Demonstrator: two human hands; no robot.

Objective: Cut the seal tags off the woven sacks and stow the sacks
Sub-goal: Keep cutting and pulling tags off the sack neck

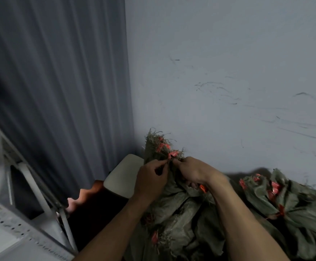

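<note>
A bunched grey-green woven sack [154,147] with frayed top edges stands up in front of me, red seal tags [173,154] hanging at its gathered neck. My left hand [150,178] pinches the sack's neck just below the tags. My right hand [194,171] grips the same neck from the right, fingertips close to the left hand's. Whether either hand holds a cutting tool is hidden. More crumpled sacks [178,213] lie under my forearms, with a red tag [154,237] among them.
Another heap of tagged sacks [285,200] lies at the right. A pale cushioned stool seat [121,176] stands left of the held sack. A grey curtain [59,91] hangs at the left, a white metal rack [21,223] below it, a scuffed wall [228,81] ahead.
</note>
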